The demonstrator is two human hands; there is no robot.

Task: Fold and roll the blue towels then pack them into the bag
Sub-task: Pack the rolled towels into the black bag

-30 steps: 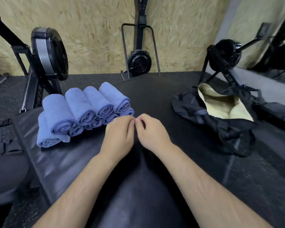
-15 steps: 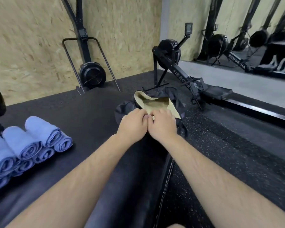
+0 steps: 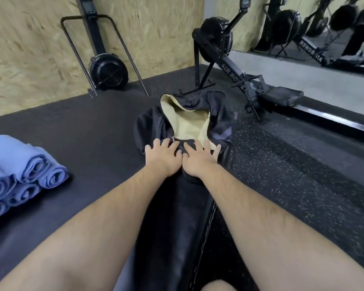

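**A:** Your left hand [image 3: 163, 157] and right hand [image 3: 200, 161] lie side by side. Their fingers are spread flat on the near lip of the soft black bag with the cream lining [image 3: 149, 127], and they grip nothing. The bag's mouth gapes straight ahead of you.

**B:** The rolled blue towels [image 3: 29, 171] are stacked far off to your left on the black padded mat [image 3: 93, 127], well apart from the bag.

**A:** So your left hand is the nearer one. The rolls' spiral ends face you and slightly right, and their long axes run away toward the far left.

**B:** I'd judge you need to reach left across the mat, take a roll around its middle and carry it rightward into the mouth. From what the lining shows, no towel is packed yet.
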